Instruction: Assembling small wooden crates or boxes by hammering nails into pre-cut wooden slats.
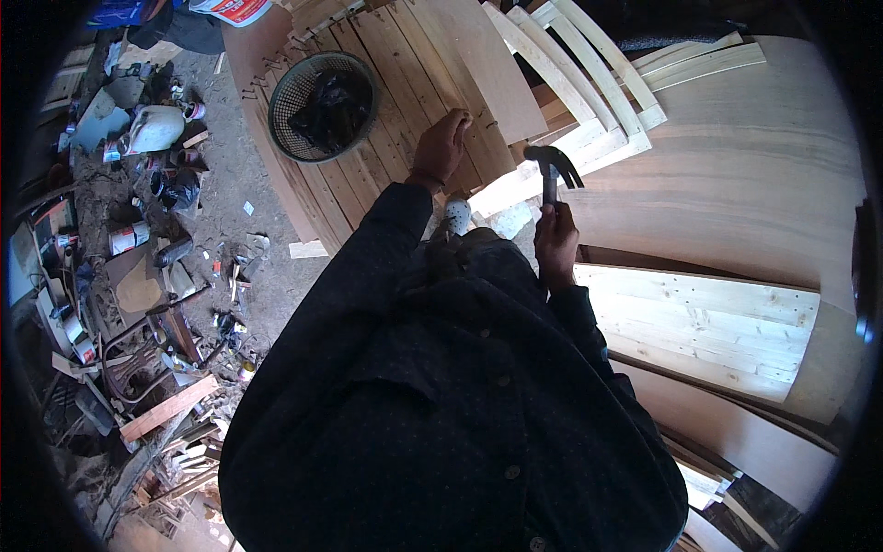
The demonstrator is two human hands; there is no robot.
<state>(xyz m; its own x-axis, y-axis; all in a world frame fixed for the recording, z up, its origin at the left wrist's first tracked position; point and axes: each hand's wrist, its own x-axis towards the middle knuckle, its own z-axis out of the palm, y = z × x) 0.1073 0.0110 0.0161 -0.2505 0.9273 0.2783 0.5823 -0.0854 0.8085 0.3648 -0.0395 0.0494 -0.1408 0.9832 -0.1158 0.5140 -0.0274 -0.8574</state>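
My right hand (556, 241) grips a claw hammer (550, 175) by the handle, its head raised beside the plank panel's right side. Over the planks (395, 92), my left hand (441, 147) is closed with its fingertips pinched together; what they hold, if anything, is too small to make out. A single nail (490, 124) stands near those fingertips. More nails (267, 69) stick up along the panel's far left edge. On the planks to the left of my hand sits a round woven basket (279, 115) with a black plastic bag (336, 109) inside.
Curved pale wooden frames (598, 74) lean at the far right, beside a large plywood sheet (717, 175). A planed board panel (699, 322) lies at the right. Cans, scraps and offcuts litter the floor (267, 276) on the left. A white bucket (230, 9) stands at the far edge.
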